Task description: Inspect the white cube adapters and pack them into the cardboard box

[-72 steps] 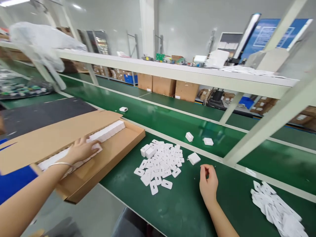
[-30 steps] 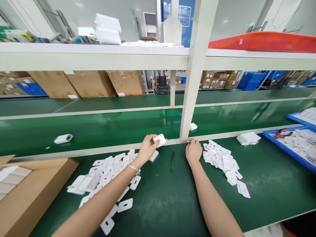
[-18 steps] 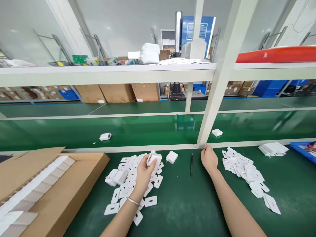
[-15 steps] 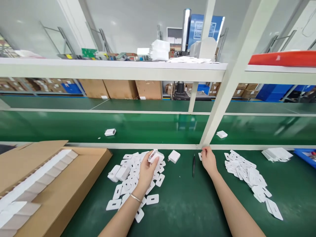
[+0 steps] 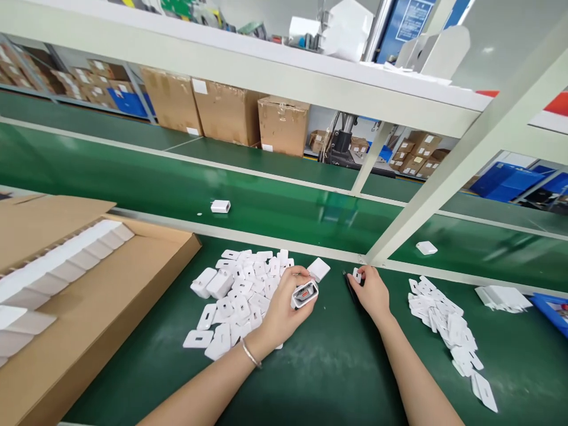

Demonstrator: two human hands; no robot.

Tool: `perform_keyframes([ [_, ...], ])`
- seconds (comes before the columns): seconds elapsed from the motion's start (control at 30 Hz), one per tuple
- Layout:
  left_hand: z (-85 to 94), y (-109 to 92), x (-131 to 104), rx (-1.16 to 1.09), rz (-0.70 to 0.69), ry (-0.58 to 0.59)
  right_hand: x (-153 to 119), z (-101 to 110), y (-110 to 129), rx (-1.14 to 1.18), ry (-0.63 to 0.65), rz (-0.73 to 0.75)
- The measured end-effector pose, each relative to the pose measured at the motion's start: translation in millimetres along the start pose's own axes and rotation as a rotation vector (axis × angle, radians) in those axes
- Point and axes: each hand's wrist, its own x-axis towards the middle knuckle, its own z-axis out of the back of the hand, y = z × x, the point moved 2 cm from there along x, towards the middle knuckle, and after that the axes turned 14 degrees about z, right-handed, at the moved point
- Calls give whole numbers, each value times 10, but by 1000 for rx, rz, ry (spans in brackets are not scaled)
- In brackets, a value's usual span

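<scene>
My left hand (image 5: 286, 305) is closed around a white charger housing (image 5: 305, 294), its open end facing me with metal and orange parts showing inside. My right hand (image 5: 373, 293) pinches a small white plate (image 5: 357, 274) with a slot in it. Beneath those fingers lies a dark pen-like tool (image 5: 350, 286), partly hidden by the hand. Just behind my left hand a white charger (image 5: 319, 269) rests on the green table. A loose pile of white slotted plates (image 5: 242, 290) spreads left of my left hand, with two white chargers (image 5: 220, 284) among them.
A cardboard box (image 5: 133, 284) with white dividers stands at the left. More white pieces (image 5: 448, 319) lie at the right, near a white stack (image 5: 503, 298) and a blue tray (image 5: 552, 310). A slanted post (image 5: 444, 171) rises behind my right hand. Chargers (image 5: 220, 206) sit beyond the rail.
The view has tilted and shifted. My left hand has moved right and toward me, turning the housing's open end to face me. The small plate is now lifted in my right fingers.
</scene>
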Motion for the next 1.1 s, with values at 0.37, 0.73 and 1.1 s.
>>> perform_keyframes([
  [0.37, -56, 80, -77, -9, 154, 111, -18, -54, 93, -47, 26, 97],
  [0.73, -60, 79, -69, 19, 192, 117, -22, -59, 91, -80, 14, 134],
  [1.1, -49, 78, -76, 25, 449, 213, -20, -45, 143, -94, 33, 115],
])
